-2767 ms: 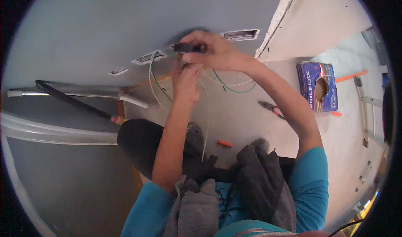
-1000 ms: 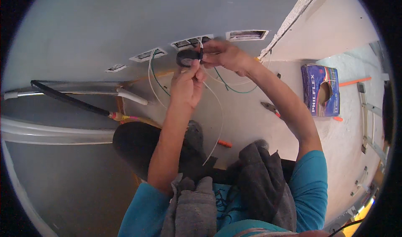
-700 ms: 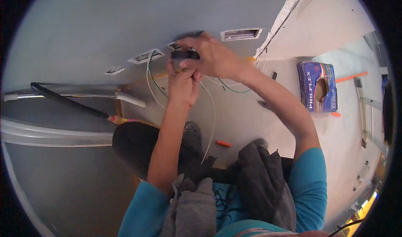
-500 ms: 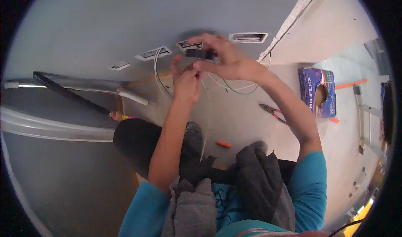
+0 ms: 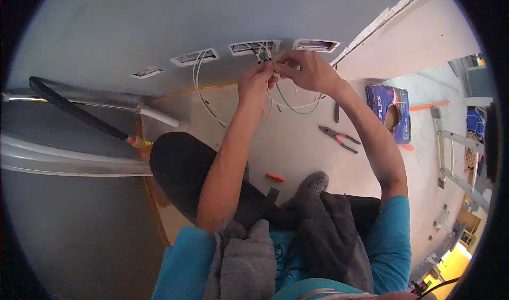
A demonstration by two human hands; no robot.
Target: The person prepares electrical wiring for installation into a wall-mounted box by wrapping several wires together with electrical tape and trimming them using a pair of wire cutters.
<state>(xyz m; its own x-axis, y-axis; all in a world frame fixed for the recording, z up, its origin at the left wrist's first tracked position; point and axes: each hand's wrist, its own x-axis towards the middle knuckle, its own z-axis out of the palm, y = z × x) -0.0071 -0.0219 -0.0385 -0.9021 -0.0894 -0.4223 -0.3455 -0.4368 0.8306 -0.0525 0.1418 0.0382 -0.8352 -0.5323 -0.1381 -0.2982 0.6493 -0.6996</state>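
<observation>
My left hand (image 5: 254,83) and my right hand (image 5: 306,69) meet just below a rectangular wall opening (image 5: 254,47) in the grey wall. Both pinch a bundle of thin white and green wires (image 5: 272,73) that comes out of that opening. A green wire (image 5: 289,105) and white wires loop down below my hands toward the floor. More white and green wires (image 5: 201,90) hang from the opening to the left (image 5: 194,57). No roll of tape shows in either hand.
Red-handled pliers (image 5: 339,138), a small orange piece (image 5: 275,177) and a blue wire box (image 5: 388,112) lie on the pale floor. A black hose (image 5: 74,111) and white pipe (image 5: 159,117) run at left. A ladder (image 5: 456,157) lies at right. My knees fill the lower middle.
Earlier my right hand held a black tape roll against the wires and moved it around them. The roll is now out of sight and both hands pinch the wires closer to the opening.
</observation>
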